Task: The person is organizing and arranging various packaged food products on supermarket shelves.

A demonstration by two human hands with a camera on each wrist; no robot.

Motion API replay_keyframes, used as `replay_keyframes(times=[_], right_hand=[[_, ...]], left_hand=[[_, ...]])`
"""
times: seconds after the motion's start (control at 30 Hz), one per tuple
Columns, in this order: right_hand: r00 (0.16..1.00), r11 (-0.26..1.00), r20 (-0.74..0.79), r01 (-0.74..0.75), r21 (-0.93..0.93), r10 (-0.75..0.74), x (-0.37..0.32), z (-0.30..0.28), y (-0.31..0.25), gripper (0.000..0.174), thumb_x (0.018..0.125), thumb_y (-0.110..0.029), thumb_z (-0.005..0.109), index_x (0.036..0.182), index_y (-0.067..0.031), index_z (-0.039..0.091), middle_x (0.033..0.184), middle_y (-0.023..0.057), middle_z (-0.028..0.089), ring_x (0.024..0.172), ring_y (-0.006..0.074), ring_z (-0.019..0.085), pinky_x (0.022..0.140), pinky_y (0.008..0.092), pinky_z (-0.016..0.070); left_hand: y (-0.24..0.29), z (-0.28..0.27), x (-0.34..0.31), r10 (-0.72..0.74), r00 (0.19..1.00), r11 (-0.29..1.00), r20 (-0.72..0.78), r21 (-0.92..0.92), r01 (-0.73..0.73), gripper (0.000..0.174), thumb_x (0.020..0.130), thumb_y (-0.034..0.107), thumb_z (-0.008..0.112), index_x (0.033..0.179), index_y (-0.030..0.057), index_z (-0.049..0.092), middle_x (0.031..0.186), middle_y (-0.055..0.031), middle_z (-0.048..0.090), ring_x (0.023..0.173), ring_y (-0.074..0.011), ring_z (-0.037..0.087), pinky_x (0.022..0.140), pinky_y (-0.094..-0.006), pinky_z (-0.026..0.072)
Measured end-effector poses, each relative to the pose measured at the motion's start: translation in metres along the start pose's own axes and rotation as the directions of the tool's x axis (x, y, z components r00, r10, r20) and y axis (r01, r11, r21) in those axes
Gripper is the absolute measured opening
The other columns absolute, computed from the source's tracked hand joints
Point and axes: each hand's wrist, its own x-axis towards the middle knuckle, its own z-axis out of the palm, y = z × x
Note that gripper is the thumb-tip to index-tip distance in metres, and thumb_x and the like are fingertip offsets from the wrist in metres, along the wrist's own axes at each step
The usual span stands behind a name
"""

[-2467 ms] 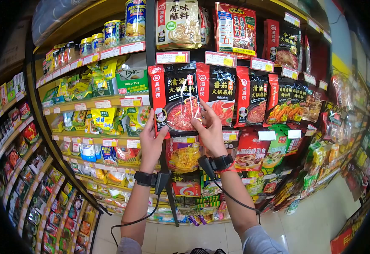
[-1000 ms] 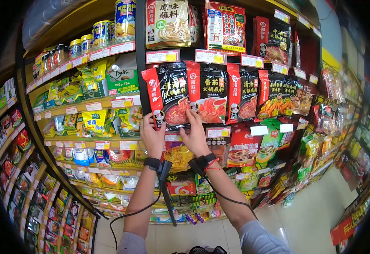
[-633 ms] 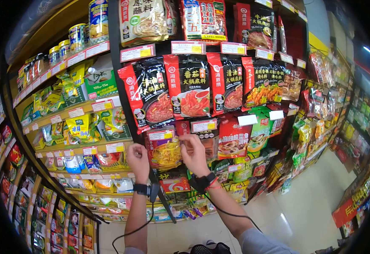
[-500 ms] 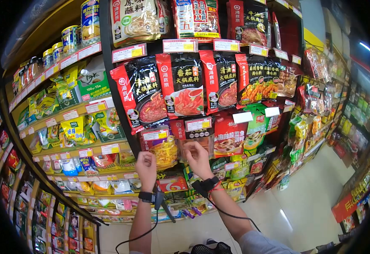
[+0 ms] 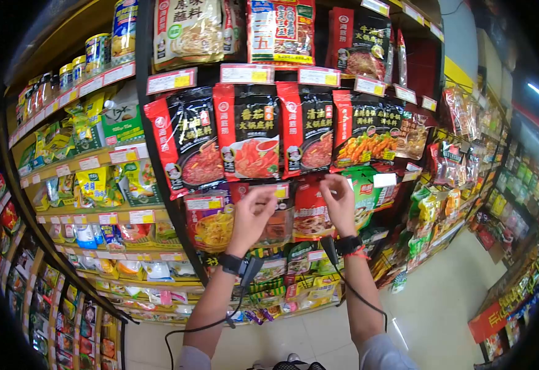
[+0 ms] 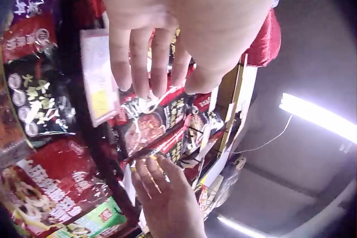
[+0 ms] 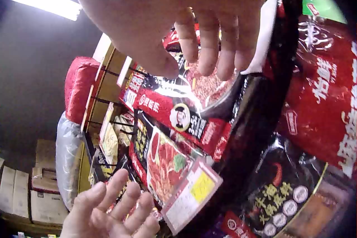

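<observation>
Bare and holding nothing, the left hand [image 5: 252, 217] is raised with bent fingers below the second packet [image 5: 249, 132] in a hanging row of red-and-black packets. The right hand [image 5: 341, 206], also empty with fingers bent, stands under the gap between the third packet [image 5: 309, 129] and one picturing an orange dish [image 5: 374, 132]. At the row's left end hangs a tilted packet [image 5: 192, 142], touched by neither hand. In the left wrist view, the left hand [image 6: 184, 20] shows its fingers apart from the packets; in the right wrist view, the right hand [image 7: 173, 17] does too.
Below the row hang a purple packet [image 5: 211, 225], a red packet [image 5: 309, 213] and a green one [image 5: 363, 200]. Price tags [image 5: 246, 74] line the shelf edges. Left shelves hold yellow bags [image 5: 98, 185]; tiled floor [image 5: 439, 277] shows lower right.
Both hands gripped the leftmost packet at first, then let go and dropped below the row. They have since moved right along it, and the head view has shifted.
</observation>
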Motion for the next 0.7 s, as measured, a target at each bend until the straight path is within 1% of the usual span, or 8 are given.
replay_keyframes(times=[0.1,0.17,0.23,0.27,0.37,0.47,0.57,0.7], right_hand=[[0.999,0.999,-0.008,0.041,-0.014,-0.041,0.032,-0.012,-0.009,0.029,0.085,-0.007,0.065,0.111,0.0002,0.056,0.101,0.0091,0.065,0.094,0.0152,0.063,0.085,0.0293,0.0501],[0.995,0.994,-0.007,0.102,-0.027,-0.102,0.049,-0.01,-0.005,0.032,0.084,-0.008,0.067,0.113,0.001,0.056,0.103,0.0113,0.065,0.094,0.0178,0.063,0.086,0.0307,0.0497],[0.994,0.992,0.001,0.105,-0.075,-0.105,0.05,-0.004,-0.002,0.033,0.083,-0.008,0.068,0.113,0.0008,0.056,0.103,0.0121,0.065,0.095,0.0184,0.063,0.086,0.0311,0.0493],[0.993,0.993,0.025,0.116,0.019,-0.117,0.044,0.001,-0.005,0.032,0.083,-0.007,0.067,0.112,0.0002,0.056,0.103,0.0115,0.065,0.095,0.0187,0.063,0.086,0.0309,0.0492],[0.991,0.991,0.075,0.103,0.091,-0.11,0.032,0.007,-0.013,0.028,0.084,-0.004,0.066,0.11,0.0002,0.056,0.101,0.0096,0.065,0.095,0.0171,0.062,0.084,0.0304,0.0491],[0.979,0.981,0.123,0.144,0.132,-0.16,0.022,0.027,-0.022,0.027,0.083,-0.001,0.065,0.108,0.0005,0.056,0.098,0.0101,0.065,0.093,0.0166,0.063,0.083,0.0279,0.0493],[0.972,0.976,0.18,0.116,0.184,-0.15,0.01,0.055,-0.032,0.026,0.082,0.0,0.066,0.106,0.0011,0.058,0.099,0.0109,0.066,0.094,0.0168,0.064,0.084,0.0284,0.0498],[0.951,0.936,0.257,0.077,0.343,-0.172,0.005,0.098,-0.048,0.029,0.082,0.0,0.065,0.109,0.0018,0.056,0.103,0.0128,0.066,0.097,0.0184,0.065,0.087,0.0294,0.0508]], left_hand=[[0.017,0.02,0.038,0.15,0.988,0.989,-0.038,0.013,-0.149,0.037,0.09,0.009,0.062,0.125,0.0001,0.053,0.115,-0.0102,0.062,0.108,-0.0164,0.059,0.09,-0.0305,0.0479],[0.023,0.029,0.054,0.149,0.984,0.985,-0.094,0.096,-0.14,0.046,0.089,0.008,0.062,0.132,0.0013,0.047,0.129,-0.0117,0.054,0.12,-0.0187,0.051,0.096,-0.0334,0.0449],[0.024,0.031,0.058,0.181,0.975,0.972,-0.128,0.174,-0.158,0.049,0.089,0.009,0.062,0.135,0.0021,0.045,0.133,-0.0109,0.051,0.124,-0.0194,0.048,0.098,-0.0355,0.0436],[0.022,0.032,0.054,0.186,0.97,0.97,-0.154,0.186,-0.157,0.049,0.089,0.011,0.063,0.135,0.0038,0.046,0.133,-0.0115,0.05,0.123,-0.021,0.049,0.098,-0.037,0.0435],[0.01,0.036,0.048,0.15,0.972,0.984,-0.18,0.123,-0.129,0.049,0.088,0.014,0.063,0.134,0.0061,0.047,0.133,-0.0101,0.049,0.123,-0.0218,0.049,0.099,-0.0396,0.0422],[0.013,0.031,0.036,0.16,0.965,0.972,-0.208,0.203,-0.118,0.047,0.088,0.012,0.063,0.132,0.0059,0.049,0.131,-0.0087,0.052,0.121,-0.0206,0.05,0.097,-0.0373,0.0434],[0.016,0.011,0.02,0.185,0.928,0.978,-0.323,0.156,-0.141,0.037,0.087,0.005,0.062,0.123,0.0043,0.055,0.121,-0.0074,0.059,0.113,-0.0166,0.055,0.088,-0.0299,0.0468],[0.045,-0.045,-0.004,0.268,0.839,0.931,-0.474,0.353,-0.098,0.026,0.087,0.005,0.062,0.113,0.0031,0.058,0.107,-0.0061,0.062,0.101,-0.0146,0.059,0.084,-0.0282,0.0475]])
